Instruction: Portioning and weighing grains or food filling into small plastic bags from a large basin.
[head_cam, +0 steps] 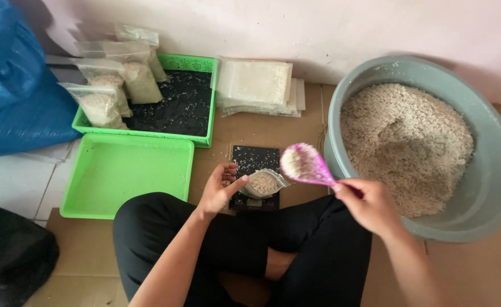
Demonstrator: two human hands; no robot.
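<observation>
My left hand [221, 187] holds open a small clear plastic bag [263, 183] that is partly filled with pale grain. The bag stands on a small black scale [254, 161] on the floor in front of my crossed legs. My right hand [368, 203] grips the handle of a pink scoop [303, 165], which carries a heap of the same grain and hovers just right of the bag's mouth. To the right sits a big grey basin [492, 165] holding a mound of grain [406, 145].
A green basket [196, 62] at the back left holds several filled bags [109, 91]. An empty green tray [126, 170] lies in front of it. A stack of empty clear bags [255, 85] rests by the wall. A blue sack [11, 91] is at far left.
</observation>
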